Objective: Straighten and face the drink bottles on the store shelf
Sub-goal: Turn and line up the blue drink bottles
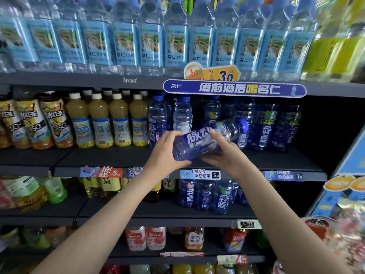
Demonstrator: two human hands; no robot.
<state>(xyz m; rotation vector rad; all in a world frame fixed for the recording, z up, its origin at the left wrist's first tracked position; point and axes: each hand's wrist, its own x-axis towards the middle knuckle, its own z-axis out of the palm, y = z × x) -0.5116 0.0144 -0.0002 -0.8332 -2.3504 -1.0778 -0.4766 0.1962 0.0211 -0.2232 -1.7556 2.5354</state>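
- Blue bottle at frame centre, held w/ both hands in front of the middle shelf; lying nearly sideways, blue cap to the right & slightly up, base to lower left, white label text facing the camera.
- Left hand grips the base end: fingers curled round it, thumb on top near the label.
- Right hand holds the mid-body from below/right; fingers wrapped round the bottle, one fingertip on top by the label.
- Behind it, centre-right of frame: row of dark blue bottles of the same brand, upright on the middle shelf; one paler clear blue bottle stands just left of centre.
- Left part of that shelf: yellow juice bottles w/ white caps, upright; some labels show barcodes. Far left: iced-tea bottles.
- Top shelf, across upper frame: water bottles w/ light blue labels, in a tight row.
- Blue banner on the upper shelf edge; price tags on the middle shelf edge.
- Lower shelf, below centre: more blue bottles.
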